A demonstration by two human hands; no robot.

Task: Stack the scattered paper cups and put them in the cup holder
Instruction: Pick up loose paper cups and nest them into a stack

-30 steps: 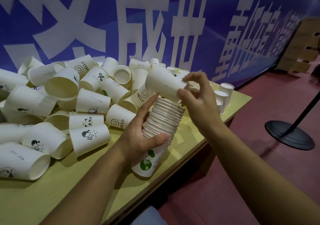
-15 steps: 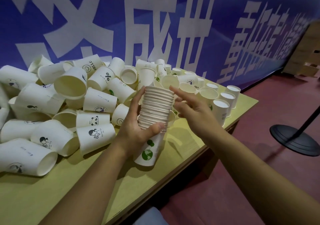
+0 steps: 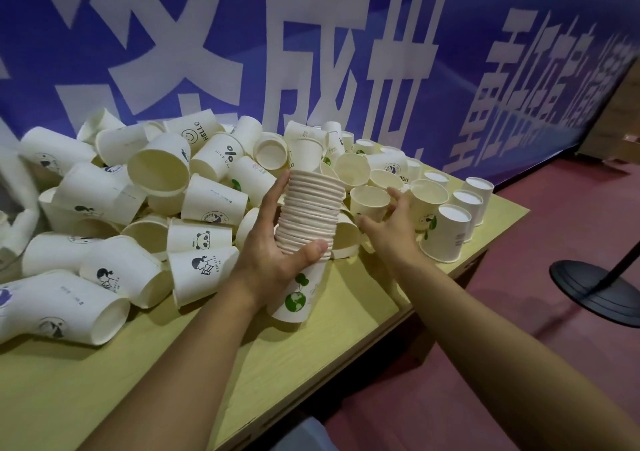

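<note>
Behind everything hung a blue banner [image 3: 346,52] with large white characters, and below it a pale wooden surface [image 3: 104,374] stood on a dark red floor [image 3: 519,329]; a black stand base [image 3: 595,294] sat off the surface's right edge.

From the head view, the left hand [image 3: 273,253] gripped a tall stack of nested cups [image 3: 308,222], fingers and thumb curled round its lower rims, the bottom cup with a green globe print hanging above the surface near the front edge. The right hand [image 3: 391,232] was spread with fingers loosely bent, reaching round an upright open cup [image 3: 370,201] just beside the stack (whether it already touched the cup I could not tell).

By my reading, the work was partly done: one long stack existed, yet loose cups [image 3: 145,208] lay heaped toward the back-left corner, and upturned ones [image 3: 446,239] stood along the right edge. No cup holder was visible, so the placing step looked wholly undone.
</note>
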